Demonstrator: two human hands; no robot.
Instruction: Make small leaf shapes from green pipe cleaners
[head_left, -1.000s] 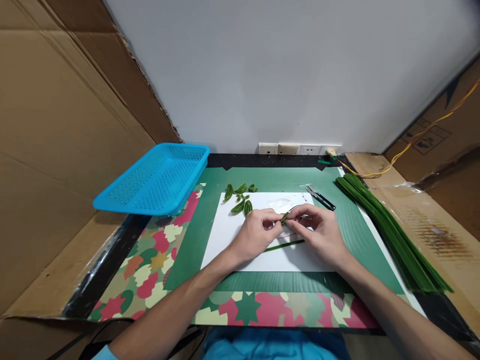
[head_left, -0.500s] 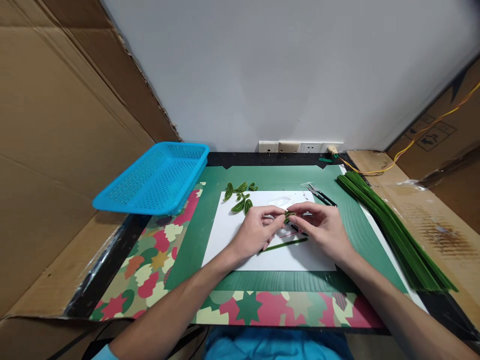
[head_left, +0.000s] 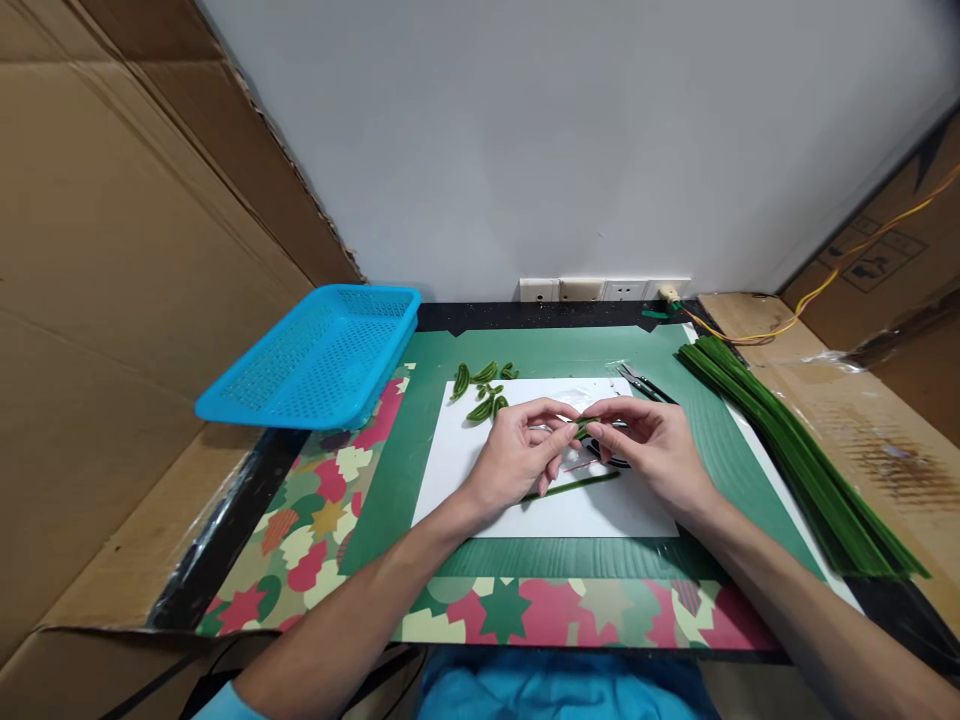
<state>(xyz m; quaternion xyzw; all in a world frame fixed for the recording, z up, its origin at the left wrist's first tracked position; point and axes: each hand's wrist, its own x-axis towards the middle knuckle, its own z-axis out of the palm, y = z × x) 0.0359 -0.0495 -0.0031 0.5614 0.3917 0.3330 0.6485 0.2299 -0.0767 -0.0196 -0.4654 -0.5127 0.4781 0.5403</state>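
We are pinching a short folded piece of fuzzy green chenille wire (head_left: 583, 428) between the closed fingertips of our left hand (head_left: 517, 465) and right hand (head_left: 652, 455), holding it just above the white paper sheet (head_left: 465, 480) on the green cutting mat (head_left: 390, 480). A straight green chenille stem (head_left: 577, 487) is lying on the sheet under our hands. Small folded green leaf shapes (head_left: 480, 392) are sitting at the sheet's far left corner, with a long bundle of green chenille stems (head_left: 787, 450) well apart on the right.

Blue basket (head_left: 315, 357), green mat (head_left: 697, 440), white sheet (head_left: 457, 470) (star-patterned pink, green, cream paper (head_left: 315, 510) beneath).
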